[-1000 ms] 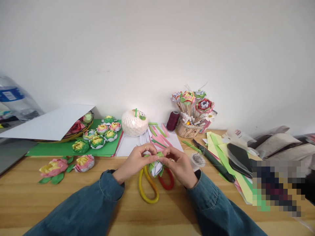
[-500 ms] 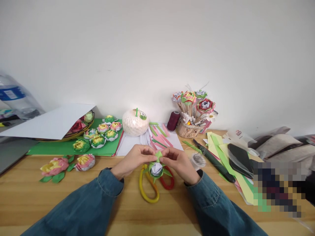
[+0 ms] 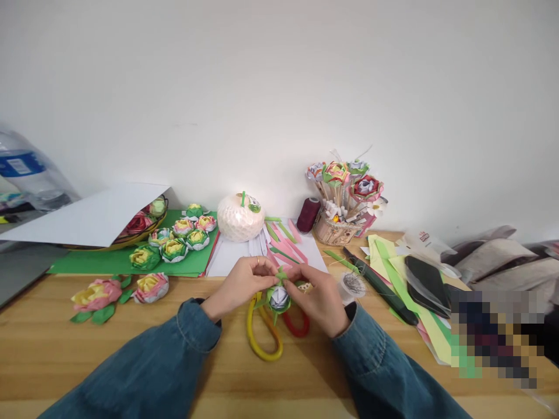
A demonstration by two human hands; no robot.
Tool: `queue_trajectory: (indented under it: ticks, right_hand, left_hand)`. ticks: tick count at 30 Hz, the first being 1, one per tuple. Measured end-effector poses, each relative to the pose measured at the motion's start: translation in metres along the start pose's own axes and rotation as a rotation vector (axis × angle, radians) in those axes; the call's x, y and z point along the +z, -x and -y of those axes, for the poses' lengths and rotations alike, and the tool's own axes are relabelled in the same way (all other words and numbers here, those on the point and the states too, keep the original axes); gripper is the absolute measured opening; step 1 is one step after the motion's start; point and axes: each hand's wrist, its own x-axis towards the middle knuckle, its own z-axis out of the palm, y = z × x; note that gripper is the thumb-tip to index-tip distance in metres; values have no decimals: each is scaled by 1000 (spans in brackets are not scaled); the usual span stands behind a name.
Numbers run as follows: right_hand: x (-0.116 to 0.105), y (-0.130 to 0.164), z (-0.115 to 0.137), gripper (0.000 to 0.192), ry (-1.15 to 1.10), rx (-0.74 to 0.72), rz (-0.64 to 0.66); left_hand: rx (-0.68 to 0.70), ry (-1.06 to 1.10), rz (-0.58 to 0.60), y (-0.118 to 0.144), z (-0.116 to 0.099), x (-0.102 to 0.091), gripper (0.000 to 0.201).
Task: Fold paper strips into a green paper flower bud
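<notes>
Between my two hands is a small paper flower [image 3: 279, 298] with a white-lilac centre and pointed green outer petals. My left hand [image 3: 244, 283] pinches its far green petal from the left, a thin ring on one finger. From the right, my right hand [image 3: 318, 297] grips the same flower with thumb and fingers at its upper right side. Part of the flower is hidden by my fingertips. Below the flower, scissors [image 3: 264, 354] with one yellow and one red handle loop lie on the wooden table; their blades are covered by my hands.
Several folded paper flowers [image 3: 174, 249] sit on green paper at the left, two pink-yellow ones [image 3: 96, 295] nearer. Paper strips [image 3: 286, 241], a white fruit-shaped ornament [image 3: 241, 218], a maroon thread spool [image 3: 308, 215] and a flower-filled holder [image 3: 336, 227] stand behind. A pin tub [image 3: 351, 285] is at right.
My right hand has shifted its fingers lower along the right of the flower, and the green petal at the top is pressed down more. The left hand keeps its pinch.
</notes>
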Motion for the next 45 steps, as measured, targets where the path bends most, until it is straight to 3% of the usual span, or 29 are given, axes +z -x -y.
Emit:
queue_trajectory:
  ticks: [2, 6, 12, 18, 29, 38, 45]
  right_hand:
    - [0, 0, 0, 3, 69, -40, -31]
    - [-3, -4, -3, 6, -78, 93, 60]
    - [-8, -7, -5, 11, -280, 181, 148]
    - [-13, -10, -2, 21, -423, 277, 289]
    - [-10, -9, -2, 23, -512, 296, 277]
    - [-2, -6, 1, 10, -365, 239, 172]
    - [-2, -6, -3, 16, -413, 254, 199]
  left_hand:
    - [36, -80, -47, 1, -1, 1, 6]
    - [70, -136, -106, 3, -4, 1, 6]
    - [0, -13, 68, 0, -3, -6, 14]
    - [-61, 70, 80, 1, -4, -8, 14]
    - [-70, 126, 86, 5, -15, -6, 15]
    - [-8, 44, 72, 4, -11, -4, 10]
    - [-42, 51, 59, 4, -11, -2, 10]
